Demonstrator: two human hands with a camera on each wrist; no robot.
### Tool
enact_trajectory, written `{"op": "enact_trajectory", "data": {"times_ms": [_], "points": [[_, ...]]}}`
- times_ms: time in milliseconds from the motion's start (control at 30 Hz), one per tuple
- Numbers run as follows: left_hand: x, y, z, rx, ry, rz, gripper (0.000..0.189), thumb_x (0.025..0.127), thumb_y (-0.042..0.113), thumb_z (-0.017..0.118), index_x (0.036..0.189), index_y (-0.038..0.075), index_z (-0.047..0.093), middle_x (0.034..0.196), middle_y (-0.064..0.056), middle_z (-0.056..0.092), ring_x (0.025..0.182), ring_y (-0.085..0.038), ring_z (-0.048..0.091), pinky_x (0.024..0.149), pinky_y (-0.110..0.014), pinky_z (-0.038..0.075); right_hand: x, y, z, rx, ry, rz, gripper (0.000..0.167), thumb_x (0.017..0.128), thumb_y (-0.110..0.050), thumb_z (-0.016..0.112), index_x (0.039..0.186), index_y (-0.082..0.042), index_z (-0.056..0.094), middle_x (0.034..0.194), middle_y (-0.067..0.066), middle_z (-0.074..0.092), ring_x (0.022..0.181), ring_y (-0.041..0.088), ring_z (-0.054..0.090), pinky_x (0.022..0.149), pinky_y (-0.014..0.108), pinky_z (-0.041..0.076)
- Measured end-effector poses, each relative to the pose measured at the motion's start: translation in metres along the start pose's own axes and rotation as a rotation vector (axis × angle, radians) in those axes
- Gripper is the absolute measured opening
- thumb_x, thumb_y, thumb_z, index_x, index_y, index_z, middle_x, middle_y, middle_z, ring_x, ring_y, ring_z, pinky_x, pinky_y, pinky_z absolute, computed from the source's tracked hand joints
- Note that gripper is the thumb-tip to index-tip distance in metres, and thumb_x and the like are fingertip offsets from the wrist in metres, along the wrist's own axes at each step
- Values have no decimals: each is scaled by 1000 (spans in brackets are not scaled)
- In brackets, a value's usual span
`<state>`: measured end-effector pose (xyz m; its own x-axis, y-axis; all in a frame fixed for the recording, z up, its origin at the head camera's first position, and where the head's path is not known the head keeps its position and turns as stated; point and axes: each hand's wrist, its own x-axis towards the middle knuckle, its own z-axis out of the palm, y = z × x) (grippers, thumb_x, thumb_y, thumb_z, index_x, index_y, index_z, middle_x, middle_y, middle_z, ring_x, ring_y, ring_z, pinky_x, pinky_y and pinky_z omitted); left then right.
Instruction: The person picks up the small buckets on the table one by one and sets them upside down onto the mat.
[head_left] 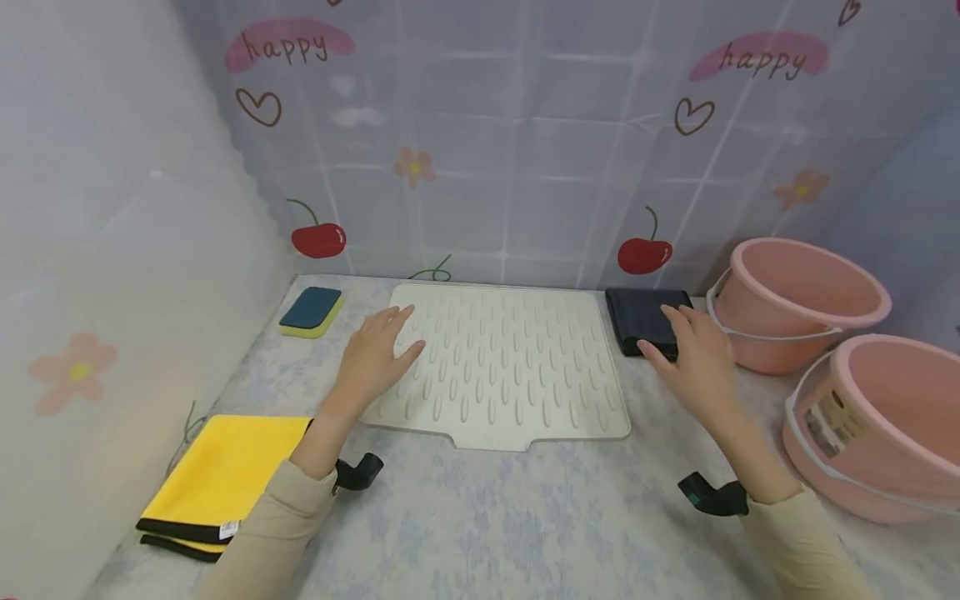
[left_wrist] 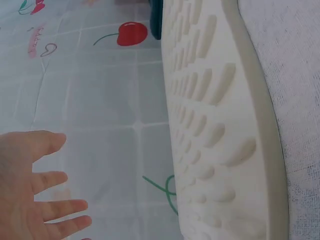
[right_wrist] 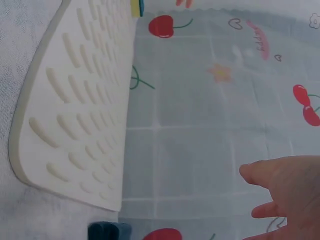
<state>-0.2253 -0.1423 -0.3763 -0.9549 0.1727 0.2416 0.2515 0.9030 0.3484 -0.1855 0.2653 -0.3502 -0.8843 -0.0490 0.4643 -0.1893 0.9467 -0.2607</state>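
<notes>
A white board point(head_left: 502, 358) with rows of raised oval bumps and a tab on its near edge lies flat on the table. My left hand point(head_left: 371, 354) is above its left side, fingers spread and holding nothing; the left wrist view shows that hand point(left_wrist: 30, 187) apart from the board point(left_wrist: 230, 115). Over the near edge of a dark folded item point(head_left: 636, 312), right of the board, is my right hand point(head_left: 701, 367). Its fingers are extended with nothing in them; whether they touch the item I cannot tell. The right wrist view shows this hand point(right_wrist: 292, 192) only in part.
Behind the board's left corner sits a blue-and-yellow sponge point(head_left: 311, 310). A folded yellow cloth point(head_left: 232, 458) with black trim lies near my left forearm. Two pink buckets, a far one point(head_left: 765, 329) and a near one point(head_left: 885, 433), stand at the right. A patterned curtain point(head_left: 510, 142) hangs behind.
</notes>
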Motion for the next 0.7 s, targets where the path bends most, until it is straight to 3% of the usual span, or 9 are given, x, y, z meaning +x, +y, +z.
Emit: {"op": "enact_trajectory", "data": {"times_ms": [133, 233, 433, 533, 600, 700], "points": [[-3, 7, -5, -36, -8, 45, 60, 92, 34, 60, 144, 10, 41, 144, -18, 45, 134, -36, 41, 107, -56, 37, -13, 11, -27, 12, 33, -3, 56, 90, -25, 65, 134, 4, 47, 129, 32, 48, 117, 50, 43, 92, 69, 32], [-7, 9, -7, -34, -21, 67, 60, 93, 34, 60, 144, 9, 41, 144, -18, 45, 133, -36, 42, 107, -55, 39, -27, 24, -50, 25, 36, 43, 57, 93, -30, 60, 135, 5, 45, 130, 34, 46, 117, 53, 40, 95, 68, 29], [-12, 8, -12, -29, -11, 69, 59, 92, 33, 60, 143, 10, 42, 143, -16, 47, 133, -34, 43, 106, -53, 40, -58, 53, -86, -15, 31, 260, 65, 98, -36, 48, 145, 6, 30, 144, 36, 30, 125, 58, 31, 100, 71, 24], [-14, 7, -13, -41, -20, 65, 58, 93, 32, 60, 143, 10, 42, 143, -16, 47, 133, -34, 43, 106, -54, 39, -74, 66, -96, 25, 117, 356, 60, 100, -30, 46, 144, 7, 29, 146, 36, 27, 131, 56, 27, 107, 68, 22], [-15, 6, -13, -45, -32, 62, 58, 92, 32, 60, 143, 10, 42, 143, -16, 48, 132, -34, 44, 105, -54, 40, -86, 74, -99, 85, 218, 388, 54, 99, -20, 48, 142, 9, 32, 146, 35, 28, 137, 51, 24, 114, 64, 16], [-17, 6, -12, -47, -51, 58, 58, 92, 32, 61, 143, 10, 44, 141, -16, 49, 131, -34, 46, 104, -54, 42, -101, 83, -102, 94, 326, 489, 52, 98, -18, 50, 143, 2, 35, 151, 25, 30, 143, 40, 23, 119, 56, 15]]}}
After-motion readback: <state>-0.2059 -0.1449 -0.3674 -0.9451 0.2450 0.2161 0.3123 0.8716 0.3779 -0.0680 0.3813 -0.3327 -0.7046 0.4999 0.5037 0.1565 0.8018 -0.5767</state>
